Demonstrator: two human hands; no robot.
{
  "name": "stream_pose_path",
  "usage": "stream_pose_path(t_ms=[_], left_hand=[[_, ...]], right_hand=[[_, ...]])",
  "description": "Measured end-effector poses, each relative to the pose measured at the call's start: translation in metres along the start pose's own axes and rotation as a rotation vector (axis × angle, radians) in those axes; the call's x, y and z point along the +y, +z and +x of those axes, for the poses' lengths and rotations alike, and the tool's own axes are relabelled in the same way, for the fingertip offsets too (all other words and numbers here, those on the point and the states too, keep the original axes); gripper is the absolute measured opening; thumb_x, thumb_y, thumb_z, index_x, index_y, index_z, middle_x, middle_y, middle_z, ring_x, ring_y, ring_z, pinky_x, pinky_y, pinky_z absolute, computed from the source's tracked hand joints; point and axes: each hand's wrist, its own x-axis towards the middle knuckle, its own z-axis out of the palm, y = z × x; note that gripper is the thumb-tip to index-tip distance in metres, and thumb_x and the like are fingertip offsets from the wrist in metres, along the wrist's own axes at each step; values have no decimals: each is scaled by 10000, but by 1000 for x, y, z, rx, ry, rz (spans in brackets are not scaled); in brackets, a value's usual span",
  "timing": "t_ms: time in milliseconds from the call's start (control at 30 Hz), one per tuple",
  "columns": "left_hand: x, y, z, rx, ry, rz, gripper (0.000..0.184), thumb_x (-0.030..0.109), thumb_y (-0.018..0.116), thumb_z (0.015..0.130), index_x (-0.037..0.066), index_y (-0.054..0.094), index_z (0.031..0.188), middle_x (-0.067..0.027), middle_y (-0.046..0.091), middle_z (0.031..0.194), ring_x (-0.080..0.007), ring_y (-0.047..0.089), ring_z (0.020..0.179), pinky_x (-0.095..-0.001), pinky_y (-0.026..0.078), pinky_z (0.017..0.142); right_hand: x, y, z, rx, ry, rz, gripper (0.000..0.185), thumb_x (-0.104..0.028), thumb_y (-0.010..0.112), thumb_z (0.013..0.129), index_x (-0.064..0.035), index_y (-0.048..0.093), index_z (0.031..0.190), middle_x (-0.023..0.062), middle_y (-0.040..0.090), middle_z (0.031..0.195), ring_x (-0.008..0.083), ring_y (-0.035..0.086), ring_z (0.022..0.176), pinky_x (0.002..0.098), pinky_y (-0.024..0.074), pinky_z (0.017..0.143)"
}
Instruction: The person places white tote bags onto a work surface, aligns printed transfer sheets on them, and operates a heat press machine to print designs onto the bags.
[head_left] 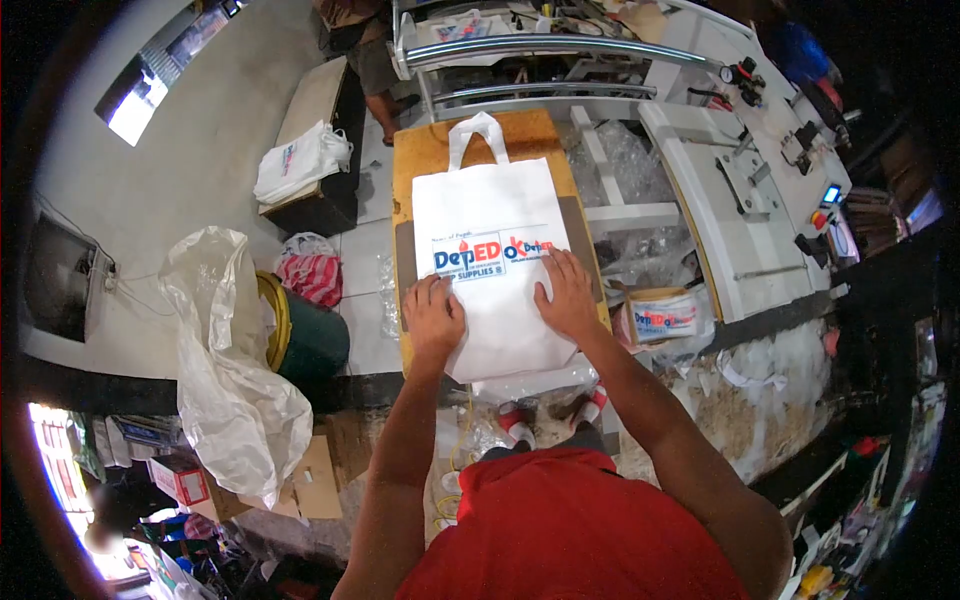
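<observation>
A white cloth bag (500,325) with printed blue and red lettering lies flat on an orange-brown board (405,150), its handle loop pointing away from me. My left hand (434,313) rests on the bag's left edge, palm down, beside the lettering, fingers spread. On the right edge lies my right hand (568,292), also palm down with the thumb apart, its fingertips by the smaller print. Neither hand grips anything. The bag's lower edge hangs at the board's near end.
White bags (300,165) are stacked on a bench at the left. A green bin (315,325) and a large plastic sack (235,350) stand nearer. Metal rails (560,43) cross behind the board. White machinery (740,190) and a printed bundle (665,318) are right. A person's legs (380,85) show behind.
</observation>
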Motion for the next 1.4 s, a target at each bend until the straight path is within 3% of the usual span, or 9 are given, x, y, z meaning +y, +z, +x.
stream_pose_path(t_ms=[900, 1200, 1300, 1367, 1400], left_hand=[[-2, 6, -2, 32, -20, -9, 378, 148, 627, 819, 94, 658, 1192, -109, 573, 1297, -366, 480, 1243, -516, 345, 1090], [-1, -2, 0, 13, -28, -49, 364, 118, 605, 848, 63, 645, 1206, -150, 570, 1292, -377, 480, 1230, -497, 360, 1077], [-12, -15, -1, 160, -117, -229, 343, 81, 600, 841, 42, 646, 1179, -161, 594, 1242, -370, 526, 1180, -456, 407, 1037], [-29, -34, -16, 253, -227, -489, 295, 35, 577, 859, 25, 635, 1148, -178, 616, 1182, -348, 584, 1092, -409, 481, 936], [-29, -52, -24, 206, -294, -433, 268, 35, 581, 867, 20, 633, 1129, -177, 625, 1152, -334, 611, 1025, -389, 505, 871]], right_hand=[[-1, -2, -1, -16, -25, -39, 553, -275, 584, 900, 15, 505, 1364, 197, 441, 1458, 380, 393, 1362, 543, 305, 1108], [0, -7, 2, -6, -24, -23, 555, -293, 583, 905, -2, 502, 1372, 189, 427, 1470, 372, 395, 1361, 546, 307, 1106], [14, -37, 11, 118, -10, 113, 515, -249, 624, 887, -16, 534, 1337, 190, 503, 1396, 381, 443, 1318, 530, 327, 1098], [46, -70, 7, 296, -9, 197, 426, -176, 659, 863, -22, 588, 1253, 185, 588, 1282, 390, 516, 1227, 513, 369, 1065], [66, -90, 3, 367, 20, 99, 378, -144, 660, 857, -18, 603, 1209, 186, 610, 1233, 390, 539, 1186, 498, 387, 1045]])
